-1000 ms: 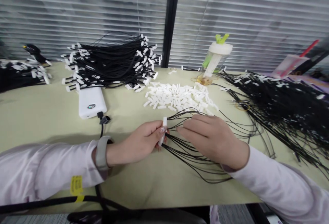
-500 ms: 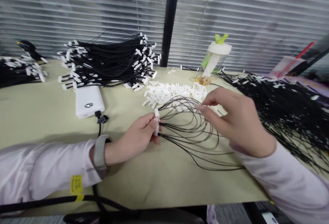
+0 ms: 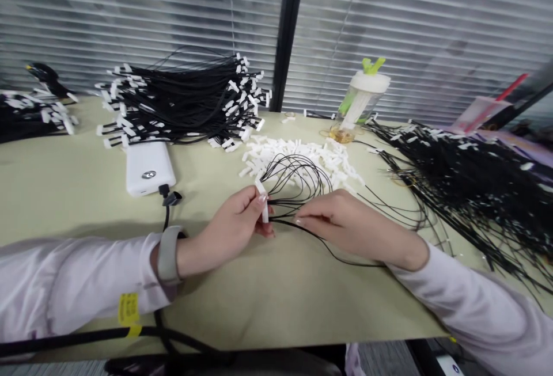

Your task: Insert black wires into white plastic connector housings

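So, pinched a white connector [image 3: 265, 212] in the left hand [image 3: 225, 232], above the surface [image 3: 280, 301]. Aimed its long axis away, slightly leftward; gripped black wires [image 3: 281, 202] from its right side in the right hand [image 3: 356, 223]. Beyond, saw a clear bottle [image 3: 367, 99] holding a white strip [image 3: 356, 110], and a translucent cup [image 3: 477, 109] with a red straw [image 3: 512, 87].

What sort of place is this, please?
Probably a workshop or office: the wired white connector in the left hand, the black cable stack and the heap of white pieces on the table suggest it.
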Motion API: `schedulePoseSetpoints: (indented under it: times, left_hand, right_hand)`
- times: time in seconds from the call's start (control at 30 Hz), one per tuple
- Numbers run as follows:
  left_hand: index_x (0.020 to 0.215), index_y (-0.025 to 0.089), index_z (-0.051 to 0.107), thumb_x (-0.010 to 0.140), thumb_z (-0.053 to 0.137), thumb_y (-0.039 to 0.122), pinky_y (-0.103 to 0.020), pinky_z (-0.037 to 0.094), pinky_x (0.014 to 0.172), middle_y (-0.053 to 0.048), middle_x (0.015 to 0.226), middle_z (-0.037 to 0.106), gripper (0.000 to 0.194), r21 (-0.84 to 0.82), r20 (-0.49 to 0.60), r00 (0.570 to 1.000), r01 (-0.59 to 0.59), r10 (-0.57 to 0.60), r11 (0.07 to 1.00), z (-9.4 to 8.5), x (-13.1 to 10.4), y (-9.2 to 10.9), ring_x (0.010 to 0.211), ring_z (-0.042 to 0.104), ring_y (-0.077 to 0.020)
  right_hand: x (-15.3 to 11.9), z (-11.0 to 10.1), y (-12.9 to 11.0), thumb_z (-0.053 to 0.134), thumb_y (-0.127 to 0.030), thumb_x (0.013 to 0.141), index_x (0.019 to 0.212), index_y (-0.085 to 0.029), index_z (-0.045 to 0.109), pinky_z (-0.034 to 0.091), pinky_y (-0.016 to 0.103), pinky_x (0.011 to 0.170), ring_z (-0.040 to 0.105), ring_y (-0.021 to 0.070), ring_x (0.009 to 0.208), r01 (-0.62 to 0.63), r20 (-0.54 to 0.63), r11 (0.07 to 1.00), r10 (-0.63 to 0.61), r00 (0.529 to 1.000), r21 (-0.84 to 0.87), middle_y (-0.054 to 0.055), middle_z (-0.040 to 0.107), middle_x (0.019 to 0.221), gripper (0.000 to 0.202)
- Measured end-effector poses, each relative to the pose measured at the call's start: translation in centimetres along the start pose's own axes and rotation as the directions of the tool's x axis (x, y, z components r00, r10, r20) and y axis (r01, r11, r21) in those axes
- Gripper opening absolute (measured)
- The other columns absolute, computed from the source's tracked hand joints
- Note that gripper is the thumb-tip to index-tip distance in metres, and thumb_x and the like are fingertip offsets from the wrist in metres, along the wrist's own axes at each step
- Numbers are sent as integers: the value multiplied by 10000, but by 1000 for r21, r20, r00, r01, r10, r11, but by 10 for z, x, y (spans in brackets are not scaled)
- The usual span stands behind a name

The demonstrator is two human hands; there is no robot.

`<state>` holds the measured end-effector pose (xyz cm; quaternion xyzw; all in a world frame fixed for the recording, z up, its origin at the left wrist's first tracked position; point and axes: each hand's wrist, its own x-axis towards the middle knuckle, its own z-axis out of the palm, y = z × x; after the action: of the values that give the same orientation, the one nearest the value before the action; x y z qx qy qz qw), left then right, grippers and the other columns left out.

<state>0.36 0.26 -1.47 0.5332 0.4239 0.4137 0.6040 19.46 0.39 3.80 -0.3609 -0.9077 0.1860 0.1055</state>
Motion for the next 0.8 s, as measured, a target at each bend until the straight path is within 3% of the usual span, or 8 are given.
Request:
schedulePoseSetpoints:
  times: [0.17,0.37,0.8]
  left_hand:
    - [724,165,449,841,407,324,-243,488,560,54,613,496,202,58,18,1000,-3,2,998,0,-1,3,522,557,-86]
    - [702,169,437,841,401,311,-233,467,531,48,612,491,201,133,12,999,-31,30,991,1,-2,5,520,556,-93]
    - [701,171,416,845,395,307,-228,463,539,50,609,479,199,148,13,999,-31,30,988,2,-1,6,530,544,-89]
  right_hand:
    - [5,15,-4,422,-159,830,810,-168,604,361,209,614,522,90,661,42,-62,980,-55,997,-193,-4,603,731,183]
    - [4,28,-3,385,-181,849,758,-166,537,350,262,573,497,139,637,102,-37,849,-141,989,-519,12,538,704,178]
    - [10,38,-2,374,-146,844,776,-141,507,309,274,546,455,149,632,189,1,733,-249,969,-653,46,525,719,151]
